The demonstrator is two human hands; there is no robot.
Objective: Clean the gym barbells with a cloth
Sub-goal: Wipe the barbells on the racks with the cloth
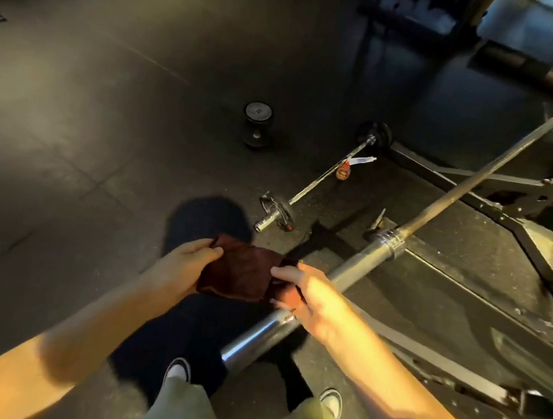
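Curled left hand (184, 265) and right hand (303, 293) are pinching one dark red cloth (237, 271) by its edges at the long steel barbell (378, 245). Dark floor (82, 137) is lying open toward 10 o'clock; one short barbell (317, 182) and one black dumbbell (256, 126) are lying at 12.

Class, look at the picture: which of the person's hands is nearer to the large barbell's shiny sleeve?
Right. The right hand sits directly over the sleeve, gripping the edge of the cloth; the left hand holds the other end, off to the sleeve's left.
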